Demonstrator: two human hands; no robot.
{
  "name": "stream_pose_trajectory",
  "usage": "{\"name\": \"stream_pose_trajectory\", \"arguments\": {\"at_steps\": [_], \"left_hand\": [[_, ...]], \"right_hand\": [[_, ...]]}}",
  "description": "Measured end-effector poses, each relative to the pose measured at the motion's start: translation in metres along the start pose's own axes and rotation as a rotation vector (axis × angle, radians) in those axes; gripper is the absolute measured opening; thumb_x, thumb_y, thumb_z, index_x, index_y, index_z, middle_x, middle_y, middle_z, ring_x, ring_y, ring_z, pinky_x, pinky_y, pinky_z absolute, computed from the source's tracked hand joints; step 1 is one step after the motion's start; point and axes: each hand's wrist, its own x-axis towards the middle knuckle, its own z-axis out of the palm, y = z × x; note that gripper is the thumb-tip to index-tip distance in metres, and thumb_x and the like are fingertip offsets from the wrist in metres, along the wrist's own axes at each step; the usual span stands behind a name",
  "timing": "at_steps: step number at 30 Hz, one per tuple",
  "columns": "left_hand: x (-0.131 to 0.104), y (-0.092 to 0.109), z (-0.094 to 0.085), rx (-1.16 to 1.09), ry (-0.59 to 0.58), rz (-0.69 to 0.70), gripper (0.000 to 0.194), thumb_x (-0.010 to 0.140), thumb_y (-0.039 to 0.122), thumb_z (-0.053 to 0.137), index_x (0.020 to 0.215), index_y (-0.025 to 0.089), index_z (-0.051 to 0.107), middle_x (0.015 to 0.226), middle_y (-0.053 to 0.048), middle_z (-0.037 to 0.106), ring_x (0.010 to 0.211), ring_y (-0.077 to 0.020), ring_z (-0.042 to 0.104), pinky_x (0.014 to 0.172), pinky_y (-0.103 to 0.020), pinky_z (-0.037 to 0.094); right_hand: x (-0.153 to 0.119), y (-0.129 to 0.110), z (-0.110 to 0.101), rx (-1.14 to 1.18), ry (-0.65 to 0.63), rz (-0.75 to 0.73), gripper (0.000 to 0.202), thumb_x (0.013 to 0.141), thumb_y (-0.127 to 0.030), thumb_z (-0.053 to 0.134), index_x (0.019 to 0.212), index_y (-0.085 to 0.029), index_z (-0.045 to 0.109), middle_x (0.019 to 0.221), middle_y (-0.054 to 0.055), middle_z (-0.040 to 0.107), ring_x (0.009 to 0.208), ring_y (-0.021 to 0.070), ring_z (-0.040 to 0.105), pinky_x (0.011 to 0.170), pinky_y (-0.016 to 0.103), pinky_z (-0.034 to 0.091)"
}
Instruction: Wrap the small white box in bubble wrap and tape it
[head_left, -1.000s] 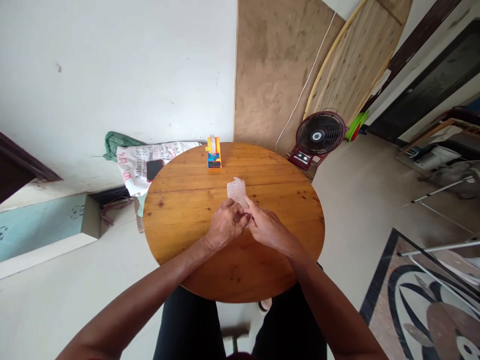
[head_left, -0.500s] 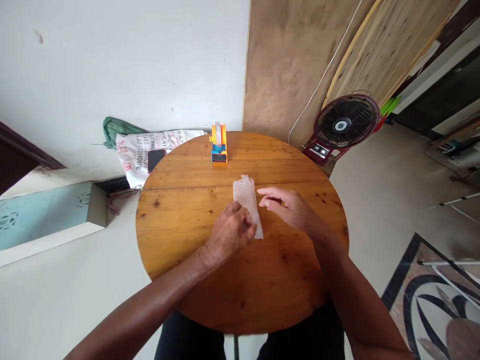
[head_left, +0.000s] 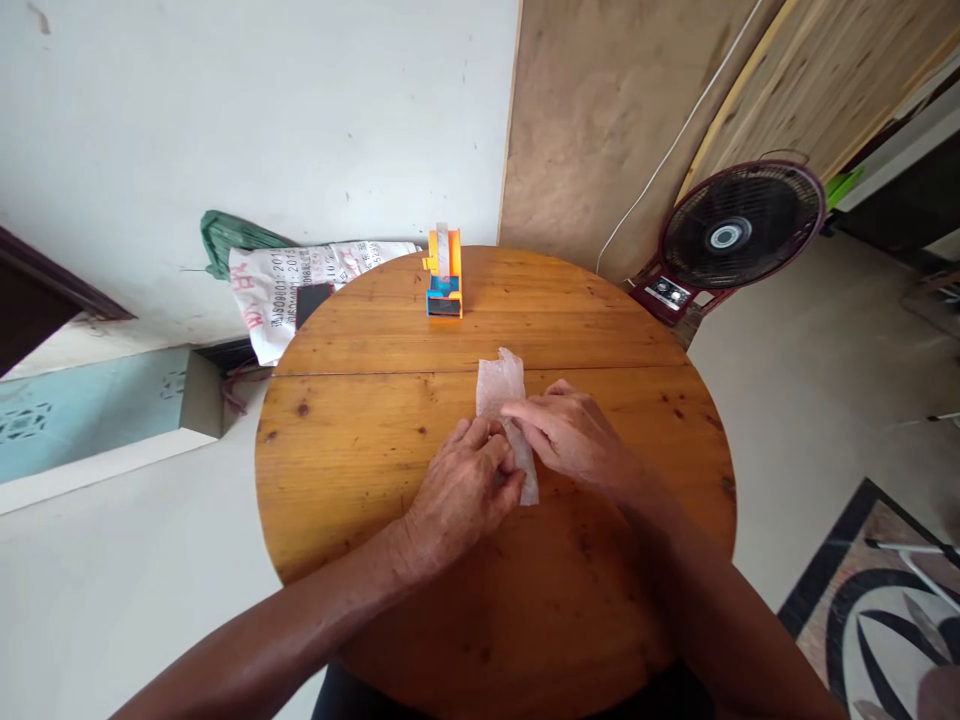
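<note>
A narrow piece of whitish, see-through bubble wrap (head_left: 501, 382) lies lengthwise on the round wooden table (head_left: 360, 450). Over its lower left part, my left hand (head_left: 469, 485) has its fingers curled closed on the wrap. From the right, my right hand (head_left: 570, 435) reaches onto the middle of the wrap, its fingers closed and pressed against it close to the left fingertips. Both hands partly cover the wrap, so whether anything is inside it cannot be made out.
An orange and blue tape dispenser (head_left: 445, 275) stands at the table's far side. Past the right edge is a dark red fan (head_left: 731, 235). Beyond the left edge lies a white printed sack (head_left: 262, 300) with a green bag (head_left: 232, 240) against the wall.
My right hand has come left and down from beside the bubble wrap onto it. My left hand stays on the wrap. The view has moved slightly closer to the table.
</note>
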Motion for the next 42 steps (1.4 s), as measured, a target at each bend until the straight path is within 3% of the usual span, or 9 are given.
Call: {"name": "stream_pose_trajectory", "arguments": {"at_steps": [9,12,16,21,25,28,33,37,42], "left_hand": [[-0.003,0.006,-0.001,0.148,0.062,0.037,0.006,0.085,0.019,0.062,0.079,0.017,0.060,0.104,-0.012,0.060,0.092,-0.0256,0.057,0.078,-0.042,0.054],[-0.004,0.006,-0.002,0.244,0.063,0.104,0.008,0.087,0.020,0.060,0.080,0.017,0.062,0.113,-0.013,0.063,0.093,-0.0260,0.057,0.079,-0.044,0.053],[-0.003,0.004,-0.004,0.207,0.036,0.147,0.011,0.090,0.019,0.059,0.079,0.018,0.061,0.108,-0.008,0.069,0.093,-0.0236,0.059,0.082,-0.041,0.052],[-0.001,0.005,-0.006,0.135,0.020,0.142,0.011,0.089,0.016,0.058,0.079,0.019,0.059,0.107,-0.006,0.070,0.095,-0.0220,0.061,0.085,-0.041,0.051],[-0.001,0.005,-0.005,0.104,0.039,0.131,0.012,0.090,0.016,0.057,0.078,0.019,0.057,0.103,-0.007,0.070,0.094,-0.0212,0.061,0.085,-0.040,0.051],[-0.001,0.005,-0.005,0.103,0.047,0.145,0.013,0.090,0.016,0.057,0.077,0.018,0.057,0.102,-0.006,0.070,0.093,-0.0214,0.062,0.084,-0.039,0.051],[0.000,0.005,-0.006,0.085,0.039,0.161,0.015,0.091,0.017,0.057,0.076,0.018,0.056,0.099,-0.006,0.070,0.095,-0.0217,0.063,0.084,-0.039,0.052],[0.000,0.005,-0.006,0.079,0.026,0.159,0.015,0.091,0.016,0.057,0.076,0.019,0.056,0.099,-0.007,0.070,0.096,-0.0215,0.063,0.086,-0.039,0.051],[0.000,0.005,-0.006,0.084,0.027,0.171,0.016,0.090,0.015,0.056,0.074,0.019,0.055,0.096,-0.007,0.070,0.097,-0.0218,0.063,0.085,-0.039,0.051]], "right_hand": [[0.004,0.019,0.037,0.074,0.102,-0.002,0.025,0.097,-0.017,0.046,0.089,-0.021,0.069,0.086,0.002,0.075,0.075,0.0146,0.062,0.080,0.030,0.034],[0.005,0.020,0.041,0.086,0.135,0.098,0.020,0.095,-0.021,0.054,0.109,-0.022,0.069,0.090,0.002,0.076,0.078,0.0161,0.061,0.081,0.029,0.037],[0.005,0.018,0.036,0.100,0.127,0.228,0.034,0.088,-0.028,0.067,0.121,-0.022,0.064,0.082,0.000,0.072,0.074,0.0170,0.059,0.078,0.029,0.040],[0.006,0.031,0.033,0.232,0.250,0.467,0.030,0.085,-0.032,0.069,0.112,-0.021,0.065,0.090,0.003,0.074,0.072,0.0167,0.063,0.070,0.030,0.046],[0.011,0.042,0.038,0.445,0.248,0.559,0.027,0.080,-0.033,0.071,0.102,-0.017,0.068,0.088,0.005,0.074,0.078,0.0182,0.066,0.073,0.031,0.049],[0.014,0.041,0.041,0.625,0.193,0.595,0.030,0.078,-0.032,0.072,0.103,-0.015,0.068,0.080,0.003,0.071,0.068,0.0156,0.063,0.062,0.027,0.048],[0.019,0.031,0.039,0.904,0.077,0.615,0.022,0.075,-0.036,0.071,0.085,-0.017,0.063,0.056,-0.007,0.053,0.045,0.0079,0.042,0.042,0.021,0.032],[0.023,0.032,0.044,0.998,0.082,0.621,0.029,0.069,-0.039,0.075,0.080,-0.018,0.058,0.054,-0.009,0.049,0.043,0.0065,0.037,0.040,0.020,0.028],[0.025,0.039,0.057,0.991,0.129,0.567,0.038,0.066,-0.045,0.077,0.084,-0.017,0.058,0.064,-0.006,0.056,0.051,0.0078,0.042,0.045,0.020,0.029]]}}
